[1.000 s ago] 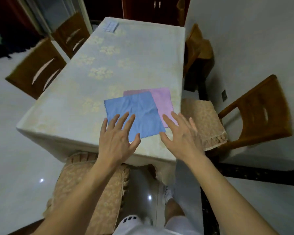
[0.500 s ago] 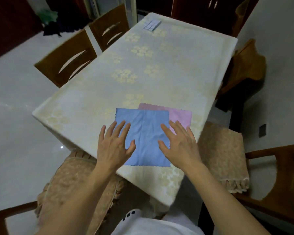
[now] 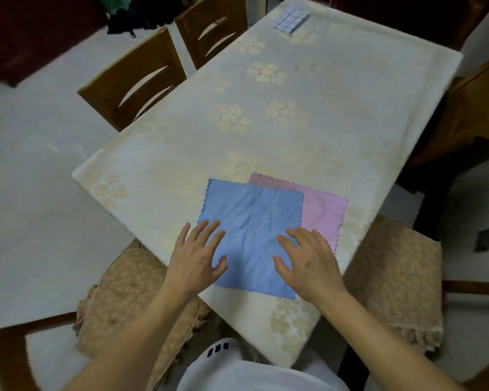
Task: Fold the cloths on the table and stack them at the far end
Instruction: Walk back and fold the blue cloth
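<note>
— Blue cloth point(image 3: 251, 232) lies flat on the near right part of the desk point(image 3: 266, 122), and both hands have come down onto it since a second ago, when they hovered over its near edge.

— Are they gripping it?

— No. The left hand point(image 3: 196, 255) rests with fingers spread over the cloth's near left corner, the right hand point(image 3: 308, 261) over its near right side, fingers straight and apart. Neither pinches anything. It looks like smoothing or steadying before a fold.

— So where does the task stand?

— Early, I'd judge. The blue cloth is unfolded, and a pink cloth point(image 3: 325, 210) lies under it, showing along the far and right sides, also flat. At the far end of the desk sits a checked cloth point(image 3: 290, 19), seemingly folded, which may be the start of the stack.

— And the next move?

— Probably taking the near corners, which sit right under the fingers, and carrying them to the far edge.
</note>
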The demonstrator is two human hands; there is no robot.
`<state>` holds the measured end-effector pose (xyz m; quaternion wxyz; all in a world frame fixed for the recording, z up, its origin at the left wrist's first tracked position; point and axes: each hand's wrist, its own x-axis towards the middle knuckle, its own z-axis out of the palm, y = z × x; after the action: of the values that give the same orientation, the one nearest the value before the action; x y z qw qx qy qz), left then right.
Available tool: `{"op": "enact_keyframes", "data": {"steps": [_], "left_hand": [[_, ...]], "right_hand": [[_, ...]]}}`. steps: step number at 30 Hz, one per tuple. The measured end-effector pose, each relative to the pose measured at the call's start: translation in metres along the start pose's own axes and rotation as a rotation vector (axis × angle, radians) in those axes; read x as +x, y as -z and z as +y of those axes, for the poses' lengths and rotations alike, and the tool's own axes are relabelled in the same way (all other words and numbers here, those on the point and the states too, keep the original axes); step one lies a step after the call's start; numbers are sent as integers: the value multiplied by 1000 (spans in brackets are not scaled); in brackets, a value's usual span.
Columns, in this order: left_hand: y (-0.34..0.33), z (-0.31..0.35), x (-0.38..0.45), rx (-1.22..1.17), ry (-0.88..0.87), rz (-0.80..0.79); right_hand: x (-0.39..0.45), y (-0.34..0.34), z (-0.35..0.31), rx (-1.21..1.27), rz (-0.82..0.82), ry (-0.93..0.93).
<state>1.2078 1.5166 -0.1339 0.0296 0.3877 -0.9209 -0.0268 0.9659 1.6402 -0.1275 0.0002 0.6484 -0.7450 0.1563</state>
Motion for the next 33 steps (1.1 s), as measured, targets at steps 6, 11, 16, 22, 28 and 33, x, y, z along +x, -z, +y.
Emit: {"op": "enact_keyframes", "data": {"steps": [6,11,16,22,28,33], "left_hand": [[-22,-28,-5,-17,-189,-75],[-45,-48,-24,-32,-331,-150],[-58,-57,-35,-31,-388,-157],[-65,-60,-40,-20,-384,-141],[-69,-60,-32,-35,-497,-30],[-75,-61,-29,-31,-522,27]], "right_hand": [[-14,-33,-5,1,54,80],[-37,-61,-10,-50,32,93],[-59,-79,-22,-76,3,159],[-69,-97,-36,-141,-19,181],[-66,-105,-40,-166,13,187],[-62,-107,-40,-175,14,188]]}}
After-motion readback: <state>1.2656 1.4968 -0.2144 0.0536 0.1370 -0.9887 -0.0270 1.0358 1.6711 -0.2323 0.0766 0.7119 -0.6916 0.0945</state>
